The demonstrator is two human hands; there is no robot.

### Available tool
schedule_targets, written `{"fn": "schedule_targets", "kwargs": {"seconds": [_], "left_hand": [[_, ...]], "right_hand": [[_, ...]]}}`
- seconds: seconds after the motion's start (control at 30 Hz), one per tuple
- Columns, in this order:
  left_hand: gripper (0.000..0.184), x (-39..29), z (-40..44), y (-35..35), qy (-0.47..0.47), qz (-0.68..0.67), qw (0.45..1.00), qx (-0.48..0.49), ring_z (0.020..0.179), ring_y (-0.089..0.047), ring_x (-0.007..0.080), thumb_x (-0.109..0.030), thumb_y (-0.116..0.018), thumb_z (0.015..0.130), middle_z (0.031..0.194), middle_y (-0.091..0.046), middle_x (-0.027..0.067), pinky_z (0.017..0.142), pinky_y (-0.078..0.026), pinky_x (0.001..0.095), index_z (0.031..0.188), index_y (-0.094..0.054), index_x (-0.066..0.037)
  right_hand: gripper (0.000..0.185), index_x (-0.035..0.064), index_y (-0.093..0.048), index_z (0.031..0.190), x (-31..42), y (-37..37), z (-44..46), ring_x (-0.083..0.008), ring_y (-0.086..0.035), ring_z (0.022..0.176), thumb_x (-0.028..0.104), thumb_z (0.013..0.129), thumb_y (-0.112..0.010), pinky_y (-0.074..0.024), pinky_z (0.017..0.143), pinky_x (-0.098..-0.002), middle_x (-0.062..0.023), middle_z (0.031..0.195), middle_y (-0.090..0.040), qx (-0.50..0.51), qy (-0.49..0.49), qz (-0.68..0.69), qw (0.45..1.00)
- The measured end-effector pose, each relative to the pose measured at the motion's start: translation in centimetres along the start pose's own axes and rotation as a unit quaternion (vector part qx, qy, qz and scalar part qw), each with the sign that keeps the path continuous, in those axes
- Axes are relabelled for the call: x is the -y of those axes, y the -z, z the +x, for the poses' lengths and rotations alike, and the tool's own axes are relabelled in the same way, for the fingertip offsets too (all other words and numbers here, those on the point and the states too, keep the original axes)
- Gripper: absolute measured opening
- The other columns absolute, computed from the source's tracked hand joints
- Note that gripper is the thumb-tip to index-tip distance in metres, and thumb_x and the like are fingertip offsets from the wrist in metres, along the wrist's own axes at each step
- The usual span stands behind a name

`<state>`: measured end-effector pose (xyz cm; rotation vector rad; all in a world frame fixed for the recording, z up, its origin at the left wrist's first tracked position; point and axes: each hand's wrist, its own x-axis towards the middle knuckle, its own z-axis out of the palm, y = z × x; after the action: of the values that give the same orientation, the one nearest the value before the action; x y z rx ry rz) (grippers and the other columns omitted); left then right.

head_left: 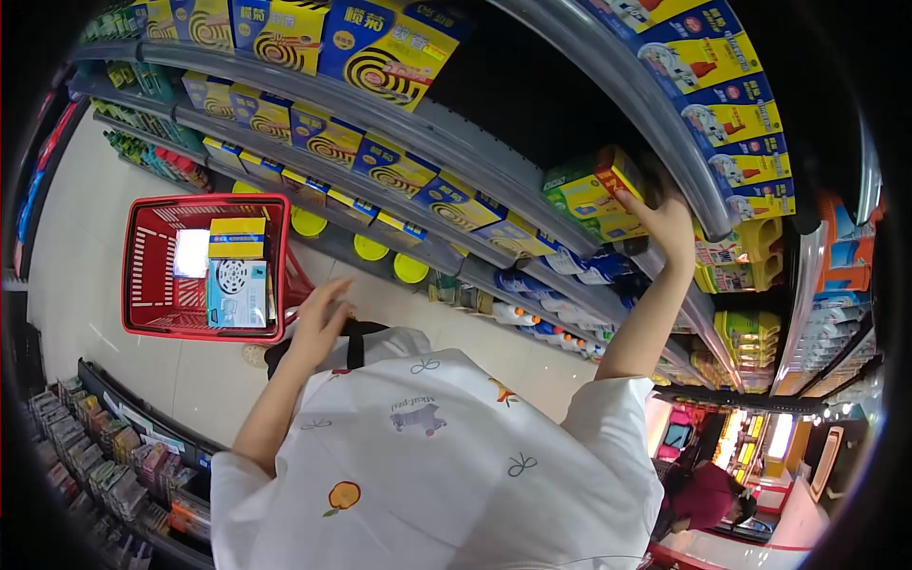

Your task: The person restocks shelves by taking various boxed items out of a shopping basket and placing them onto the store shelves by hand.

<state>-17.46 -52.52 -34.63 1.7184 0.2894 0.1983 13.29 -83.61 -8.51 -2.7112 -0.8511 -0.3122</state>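
My right hand (665,220) reaches into a shelf on the right. Its thumb lies against a green and yellow box (578,195) with a red edge, and the other fingers are mostly hidden behind the box and in shadow. My left hand (321,318) is held in the air with fingers stretched out and nothing in it. Just beyond it stands a red shopping basket (136,271). Inside the basket are a yellow box (237,238), a light blue box (234,296) with a round dark pattern, and a bright white item (191,255).
Shelves hold rows of blue and yellow mosquito coil boxes (389,52). More yellow and blue boxes (727,119) line the upper right shelf. Bottles (541,318) stand lower down. Packaged goods (95,456) fill a rack at lower left. A person in dark red (708,496) is at lower right.
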Motion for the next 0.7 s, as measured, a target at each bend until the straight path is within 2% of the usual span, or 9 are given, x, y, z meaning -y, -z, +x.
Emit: {"fn": "schedule_targets", "kwargs": {"seconds": [0.07,0.13,0.2,0.23,0.33,0.43,0.5,0.63,0.7], "left_hand": [[0.033,4.1,-4.7,1.8,0.095,-0.029,0.992,-0.072,0.107,-0.056,0.0217,0.001,-0.051,0.084,0.112,-0.059,0.0149,0.090,-0.043,0.0316,0.117,-0.052,0.000],[0.029,7.1,-8.9,3.1,0.126,-0.066,0.979,-0.147,0.104,-0.057,0.0194,0.000,-0.048,0.087,0.109,-0.061,0.0135,0.089,-0.043,0.0300,0.115,-0.053,0.002],[0.026,7.8,-11.3,3.7,0.170,-0.066,0.966,-0.181,0.102,-0.058,0.0190,-0.001,-0.046,0.088,0.107,-0.061,0.0131,0.089,-0.044,0.0297,0.113,-0.054,0.004],[0.026,7.7,-11.7,3.9,0.176,-0.058,0.964,-0.191,0.102,-0.058,0.0187,-0.001,-0.046,0.089,0.106,-0.062,0.0130,0.089,-0.044,0.0295,0.113,-0.055,0.003],[0.026,6.6,-11.6,4.9,0.188,-0.060,0.955,-0.220,0.099,-0.059,0.0191,-0.004,-0.048,0.088,0.104,-0.062,0.0138,0.086,-0.046,0.0296,0.113,-0.055,0.002],[0.026,5.3,-11.3,6.6,0.164,-0.034,0.963,-0.210,0.096,-0.061,0.0230,-0.005,-0.049,0.088,0.106,-0.062,0.0147,0.081,-0.049,0.0312,0.112,-0.055,0.001],[0.025,4.0,-11.4,8.5,0.163,-0.034,0.964,-0.208,0.095,-0.061,0.0264,-0.005,-0.049,0.088,0.106,-0.061,0.0152,0.079,-0.050,0.0331,0.111,-0.056,0.001],[0.026,5.3,-13.8,11.8,0.191,-0.015,0.956,-0.224,0.097,-0.060,0.0236,-0.002,-0.048,0.088,0.106,-0.061,0.0131,0.083,-0.048,0.0317,0.112,-0.057,0.000],[0.025,5.6,-15.3,14.3,0.203,0.018,0.953,-0.226,0.097,-0.060,0.0244,-0.002,-0.048,0.087,0.105,-0.062,0.0135,0.083,-0.048,0.0317,0.111,-0.057,0.000]], "right_hand": [[0.063,-0.0032,-0.049,0.122,3.7,0.4,-0.2,-0.0274,-0.058,0.098,0.023,0.071,-0.075,-0.0464,0.082,-0.0338,-0.0203,0.111,-0.058,0.001,0.013,0.054,0.998],[0.055,-0.0041,-0.050,0.120,3.7,-0.1,-1.1,-0.0198,-0.058,0.093,0.016,0.075,-0.073,-0.0482,0.076,-0.0293,-0.0168,0.108,-0.059,-0.051,0.086,-0.034,0.994],[0.040,-0.0059,-0.053,0.113,4.0,-0.4,-2.0,-0.0108,-0.054,0.086,0.008,0.080,-0.069,-0.0477,0.074,-0.0258,-0.0106,0.099,-0.058,-0.036,-0.021,0.052,0.998],[0.038,-0.0063,-0.053,0.111,4.4,-0.4,-2.4,-0.0130,-0.055,0.088,0.009,0.080,-0.070,-0.0475,0.076,-0.0262,-0.0115,0.098,-0.058,-0.076,0.040,-0.071,0.994],[0.041,-0.0031,-0.048,0.123,6.3,-2.3,-3.5,-0.0215,-0.055,0.103,0.008,0.086,-0.061,-0.0446,0.087,-0.0307,-0.0163,0.115,-0.056,-0.154,0.020,0.041,0.987],[0.037,-0.0079,-0.048,0.122,11.6,-6.1,-5.1,-0.0249,-0.054,0.109,0.017,0.096,-0.039,-0.0385,0.097,-0.0352,-0.0183,0.118,-0.056,-0.179,0.114,0.119,0.970],[0.041,-0.0099,-0.046,0.122,13.1,-11.4,-6.1,-0.0287,-0.053,0.109,0.020,0.098,-0.033,-0.0376,0.099,-0.0381,-0.0208,0.117,-0.055,-0.098,0.136,0.168,0.971],[0.044,-0.0031,-0.046,0.126,24.8,-22.3,-8.5,-0.0241,-0.050,0.114,0.008,0.084,-0.050,-0.0349,0.100,-0.0374,-0.0154,0.118,-0.056,0.211,0.101,0.281,0.931],[0.053,-0.0023,-0.043,0.128,30.8,-26.0,-9.5,-0.0299,-0.050,0.114,0.005,0.077,-0.057,-0.0368,0.098,-0.0372,-0.0175,0.118,-0.055,0.309,0.150,0.258,0.903]]}}
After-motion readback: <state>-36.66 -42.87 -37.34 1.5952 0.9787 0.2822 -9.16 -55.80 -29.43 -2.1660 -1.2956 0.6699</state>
